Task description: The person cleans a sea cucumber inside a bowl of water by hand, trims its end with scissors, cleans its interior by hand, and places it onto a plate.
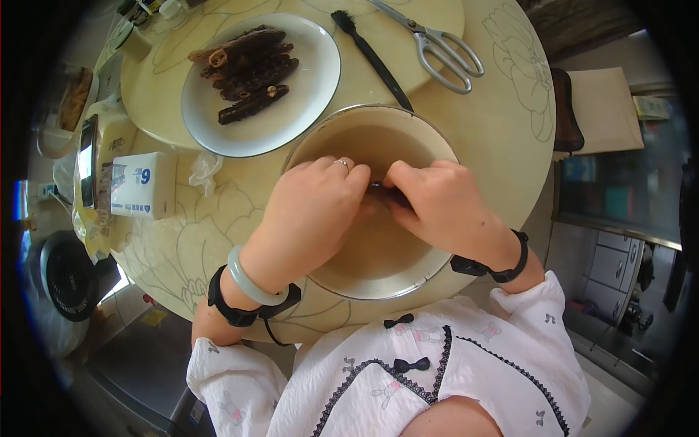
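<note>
Over a round enamel basin of cloudy brownish water, both my hands meet with fingers closed. Pinched between them is a small dark piece, apparently a sea cucumber, mostly hidden by my fingers. My left hand grips it from the left, my right hand from the right. Beyond the basin, a white plate carries several dark brown, bumpy sea cucumbers. A black brush lies to the plate's right, and silver scissors rest farther right.
The round table has a raised turntable at the back. At left are a white tissue pack, a phone and a crumpled clear plastic piece. A chair stands beyond the right edge.
</note>
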Tool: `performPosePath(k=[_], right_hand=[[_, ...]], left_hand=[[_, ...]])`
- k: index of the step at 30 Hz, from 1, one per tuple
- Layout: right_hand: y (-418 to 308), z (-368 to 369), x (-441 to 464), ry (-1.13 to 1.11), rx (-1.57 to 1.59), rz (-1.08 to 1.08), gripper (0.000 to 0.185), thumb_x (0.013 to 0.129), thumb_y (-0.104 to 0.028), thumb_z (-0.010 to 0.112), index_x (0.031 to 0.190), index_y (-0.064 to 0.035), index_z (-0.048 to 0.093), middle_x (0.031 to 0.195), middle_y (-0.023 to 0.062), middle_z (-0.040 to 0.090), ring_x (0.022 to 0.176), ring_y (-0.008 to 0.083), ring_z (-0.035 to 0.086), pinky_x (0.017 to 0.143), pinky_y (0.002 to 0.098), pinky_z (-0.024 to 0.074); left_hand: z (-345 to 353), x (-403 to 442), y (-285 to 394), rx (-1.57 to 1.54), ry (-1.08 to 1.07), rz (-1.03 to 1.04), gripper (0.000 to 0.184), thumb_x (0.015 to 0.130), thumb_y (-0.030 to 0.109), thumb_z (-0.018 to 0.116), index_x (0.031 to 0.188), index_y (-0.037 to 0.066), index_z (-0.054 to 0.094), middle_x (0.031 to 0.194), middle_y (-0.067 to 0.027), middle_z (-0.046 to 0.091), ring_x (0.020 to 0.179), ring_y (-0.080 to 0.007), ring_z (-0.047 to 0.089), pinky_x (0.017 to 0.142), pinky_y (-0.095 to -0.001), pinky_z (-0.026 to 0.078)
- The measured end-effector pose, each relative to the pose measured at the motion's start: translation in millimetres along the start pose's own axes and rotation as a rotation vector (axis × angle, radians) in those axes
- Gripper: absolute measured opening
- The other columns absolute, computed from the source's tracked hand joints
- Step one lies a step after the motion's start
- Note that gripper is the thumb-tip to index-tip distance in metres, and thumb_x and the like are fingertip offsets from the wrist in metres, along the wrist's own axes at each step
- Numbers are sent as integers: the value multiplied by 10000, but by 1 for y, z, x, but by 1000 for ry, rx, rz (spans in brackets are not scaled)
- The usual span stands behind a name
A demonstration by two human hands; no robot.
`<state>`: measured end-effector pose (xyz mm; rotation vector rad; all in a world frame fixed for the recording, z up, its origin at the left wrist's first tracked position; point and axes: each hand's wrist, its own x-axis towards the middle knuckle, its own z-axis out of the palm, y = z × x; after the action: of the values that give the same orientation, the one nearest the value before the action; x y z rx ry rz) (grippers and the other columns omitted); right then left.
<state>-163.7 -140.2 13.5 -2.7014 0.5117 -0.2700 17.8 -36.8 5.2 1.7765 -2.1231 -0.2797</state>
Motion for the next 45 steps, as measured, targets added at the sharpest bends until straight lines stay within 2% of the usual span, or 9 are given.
performPosePath(k=[5,13,16,18,19,28,30,37,45], right_hand=[[0,-5,-1,68,148,37,153,820,-104,699,925,-78,592,718,79,647,610,276,617,592,374,470],[-4,-15,0,61,529,151,107,898,-98,650,961,-40,586,730,107,657,639,271,647,585,334,486],[-3,-21,1,-13,611,212,102,913,-87,629,972,-16,587,722,107,650,621,227,637,579,307,477],[-2,-21,1,-30,633,190,97,935,-59,587,1014,-3,574,692,72,628,634,106,611,589,240,453],[-2,-21,1,-29,633,191,97,935,-59,587,1014,-3,574,692,72,628,634,106,611,589,240,453],[-4,-18,0,81,530,114,105,899,-53,638,979,-4,590,747,85,625,618,176,626,562,264,452],[-4,-17,0,153,357,20,105,864,-75,667,935,-60,592,684,88,619,551,285,571,568,357,448],[-5,-13,-2,175,244,-77,120,853,-86,681,937,-87,596,680,54,604,539,265,548,580,358,438],[1,-10,-1,195,210,-50,124,862,-99,683,956,-95,603,699,55,611,574,272,561,575,369,439]], left_hand=[[-8,1,1,-339,-21,-156,279,856,267,730,1001,39,657,807,-122,648,760,-281,633,680,-380,502],[-5,0,-8,-1020,-79,-263,188,889,25,689,1055,-34,624,836,-55,671,751,-113,631,683,-251,520],[-12,2,-7,-1187,-167,-364,165,908,-3,654,1059,-54,610,867,-47,674,767,-90,621,682,-230,518],[-14,3,-8,-1249,-186,-397,160,911,-11,640,1062,-54,608,872,-56,678,762,-87,619,678,-229,515],[-14,4,-8,-1312,-205,-430,156,914,-18,625,1065,-55,607,876,-65,682,757,-84,616,674,-229,513],[-17,5,-10,-1336,-230,-427,173,935,-15,581,1102,-58,600,909,-72,694,751,-88,606,686,-232,513],[-15,4,-10,-1339,-230,-425,173,939,-18,574,1106,-57,598,918,-67,687,756,-87,598,692,-232,508],[-4,2,-11,-1170,-173,-285,173,951,-46,531,1116,-47,581,928,-47,626,773,-90,551,702,-235,481],[-6,1,-14,-1237,-193,-278,194,945,-46,532,1136,-44,569,932,-51,628,791,-90,549,723,-243,484]])
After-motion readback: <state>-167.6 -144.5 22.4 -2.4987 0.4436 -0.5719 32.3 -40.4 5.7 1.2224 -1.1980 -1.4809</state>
